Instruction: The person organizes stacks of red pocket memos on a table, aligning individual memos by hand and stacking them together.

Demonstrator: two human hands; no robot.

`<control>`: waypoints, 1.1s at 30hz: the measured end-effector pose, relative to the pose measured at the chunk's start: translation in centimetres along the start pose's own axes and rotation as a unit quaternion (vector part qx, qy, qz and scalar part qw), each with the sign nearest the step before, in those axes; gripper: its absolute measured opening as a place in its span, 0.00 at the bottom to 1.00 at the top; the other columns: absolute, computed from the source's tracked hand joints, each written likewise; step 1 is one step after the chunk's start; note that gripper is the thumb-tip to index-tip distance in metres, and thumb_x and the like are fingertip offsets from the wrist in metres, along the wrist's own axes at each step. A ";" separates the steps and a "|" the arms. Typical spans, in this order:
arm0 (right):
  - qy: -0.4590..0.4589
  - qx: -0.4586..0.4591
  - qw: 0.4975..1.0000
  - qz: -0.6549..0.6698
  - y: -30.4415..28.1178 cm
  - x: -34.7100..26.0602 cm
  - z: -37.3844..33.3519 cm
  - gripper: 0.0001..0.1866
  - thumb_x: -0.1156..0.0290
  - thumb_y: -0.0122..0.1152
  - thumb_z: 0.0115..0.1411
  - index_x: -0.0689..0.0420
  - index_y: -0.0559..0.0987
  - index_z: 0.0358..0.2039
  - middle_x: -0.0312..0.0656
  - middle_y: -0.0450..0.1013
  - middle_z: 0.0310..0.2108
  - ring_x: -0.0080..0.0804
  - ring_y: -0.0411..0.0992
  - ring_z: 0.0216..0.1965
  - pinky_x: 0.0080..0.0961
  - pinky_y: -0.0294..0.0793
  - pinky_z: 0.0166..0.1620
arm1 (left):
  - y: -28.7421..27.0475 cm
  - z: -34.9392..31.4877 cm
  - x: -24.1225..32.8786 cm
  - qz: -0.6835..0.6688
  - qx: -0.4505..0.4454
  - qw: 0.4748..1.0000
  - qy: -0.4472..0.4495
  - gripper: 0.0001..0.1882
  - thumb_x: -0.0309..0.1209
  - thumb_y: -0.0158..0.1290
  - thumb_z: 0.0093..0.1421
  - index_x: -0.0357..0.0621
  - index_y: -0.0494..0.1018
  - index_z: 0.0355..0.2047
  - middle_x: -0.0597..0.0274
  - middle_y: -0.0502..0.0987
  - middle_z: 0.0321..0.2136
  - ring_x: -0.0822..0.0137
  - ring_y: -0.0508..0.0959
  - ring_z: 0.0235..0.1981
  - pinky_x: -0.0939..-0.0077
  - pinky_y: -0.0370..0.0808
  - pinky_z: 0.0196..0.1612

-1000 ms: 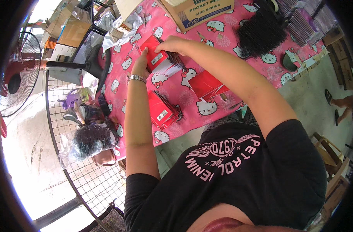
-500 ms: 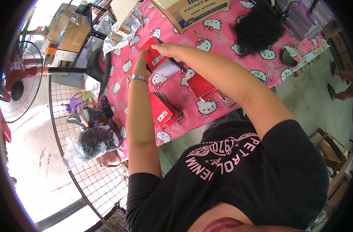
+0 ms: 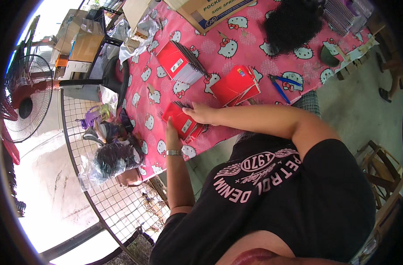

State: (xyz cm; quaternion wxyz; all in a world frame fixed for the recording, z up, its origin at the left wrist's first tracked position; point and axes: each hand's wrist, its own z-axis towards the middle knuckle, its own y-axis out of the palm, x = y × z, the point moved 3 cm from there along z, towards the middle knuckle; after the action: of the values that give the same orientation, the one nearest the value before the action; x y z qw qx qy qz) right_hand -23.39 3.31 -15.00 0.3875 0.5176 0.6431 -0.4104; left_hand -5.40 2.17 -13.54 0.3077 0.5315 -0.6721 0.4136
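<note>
A small stack of red-covered spiral notebooks (image 3: 180, 118) lies near the table's front edge, between my two hands. My left hand (image 3: 171, 133) grips its left side, with the fingers partly hidden. On its upper right side, my right hand (image 3: 198, 113) presses with the fingers close together. Farther back stands a taller, neat pile of red spiral notebooks (image 3: 171, 61), dark coils along its right edge, with neither hand on it. To the right lie loose red covers or notebooks (image 3: 236, 85), overlapping unevenly.
Blue-handled pliers (image 3: 282, 85) lie at the right. Black wire coils (image 3: 292, 28) are heaped at the back right, near a dark green rounded object (image 3: 329, 56). A cardboard box (image 3: 206, 15) stands at the back. A fan (image 3: 27, 104) and plastic-wrapped bundle (image 3: 115, 159) are at left.
Both hands have left the taller notebook pile at the back and come nearer to me, onto the small front stack. The pliers, hidden by my right arm before, now show.
</note>
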 end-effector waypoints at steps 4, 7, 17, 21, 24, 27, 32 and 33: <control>0.118 -0.058 0.991 0.033 2.6 0.8 -1.1 0.31 0.54 0.57 0.60 0.69 0.69 0.52 0.59 0.69 0.52 0.52 0.68 0.55 0.45 0.66 0.56 | -2.2 1.5 -2.5 -0.095 0.016 0.984 -0.152 0.24 0.45 0.51 0.59 0.42 0.69 0.50 0.61 0.78 0.39 0.62 0.78 0.43 0.56 0.75 0.44; 0.151 -0.079 0.974 0.147 2.0 1.0 -1.9 0.24 0.58 0.60 0.55 0.67 0.76 0.44 0.54 0.73 0.45 0.46 0.71 0.48 0.42 0.68 0.50 | -1.0 0.9 -1.8 -0.232 -0.034 0.950 -0.205 0.26 0.45 0.55 0.54 0.42 0.70 0.48 0.60 0.78 0.39 0.58 0.77 0.45 0.52 0.74 0.48; -0.211 0.096 0.970 -0.071 -4.3 -3.3 -7.6 0.48 0.48 0.71 0.44 0.68 0.61 0.55 0.55 0.69 0.45 0.46 0.73 0.43 0.41 0.69 0.54 | 6.3 -9.8 8.6 -0.210 -0.039 0.973 0.092 0.25 0.26 0.56 0.56 0.39 0.62 0.53 0.51 0.74 0.46 0.55 0.79 0.42 0.61 0.81 0.42; -0.235 -0.010 0.971 0.048 -14.0 -7.8 -10.1 0.57 0.63 0.79 0.41 0.63 0.49 0.63 0.56 0.68 0.52 0.47 0.71 0.50 0.37 0.72 0.53 | 10.2 -9.4 9.7 -0.236 -0.126 0.939 0.217 0.29 0.25 0.56 0.55 0.37 0.60 0.57 0.52 0.73 0.49 0.58 0.77 0.46 0.62 0.76 0.50; -0.263 -0.019 0.964 -0.048 -19.3 -7.8 -10.3 0.63 0.63 0.80 0.40 0.59 0.44 0.67 0.54 0.65 0.56 0.41 0.68 0.55 0.35 0.69 0.56 | 15.6 -7.5 12.5 -0.200 -0.194 0.914 0.293 0.32 0.22 0.58 0.52 0.36 0.61 0.57 0.54 0.73 0.49 0.62 0.76 0.48 0.67 0.71 0.54; -0.379 -0.012 0.924 -0.041 -21.6 -4.5 -8.8 0.68 0.64 0.80 0.39 0.57 0.38 0.69 0.53 0.61 0.61 0.42 0.63 0.60 0.34 0.64 0.61 | 18.6 -5.3 10.9 -0.140 -0.214 0.917 0.305 0.38 0.22 0.63 0.50 0.36 0.58 0.59 0.54 0.72 0.49 0.64 0.75 0.47 0.67 0.71 0.55; -0.375 0.004 0.927 -0.003 -22.7 -0.1 -8.1 0.68 0.67 0.80 0.38 0.55 0.39 0.69 0.52 0.59 0.62 0.42 0.59 0.63 0.35 0.56 0.65 | 21.5 -3.9 7.7 -0.081 -0.151 0.901 0.398 0.64 0.26 0.71 0.38 0.41 0.38 0.67 0.52 0.57 0.60 0.61 0.65 0.58 0.64 0.68 0.59; -0.378 0.026 0.926 -0.008 -22.8 0.2 -8.3 0.68 0.67 0.80 0.37 0.55 0.39 0.69 0.51 0.59 0.62 0.41 0.59 0.63 0.35 0.57 0.65 | 21.9 -3.5 7.0 -0.061 -0.157 0.903 0.396 0.62 0.25 0.71 0.39 0.41 0.40 0.67 0.52 0.58 0.59 0.61 0.66 0.57 0.64 0.69 0.58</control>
State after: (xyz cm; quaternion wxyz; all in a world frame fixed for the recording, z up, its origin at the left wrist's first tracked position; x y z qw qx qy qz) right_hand -46.45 8.17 -9.31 0.5845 0.3288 0.4424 -0.5954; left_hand -28.38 4.11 -10.94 0.6528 0.3087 -0.5173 0.4593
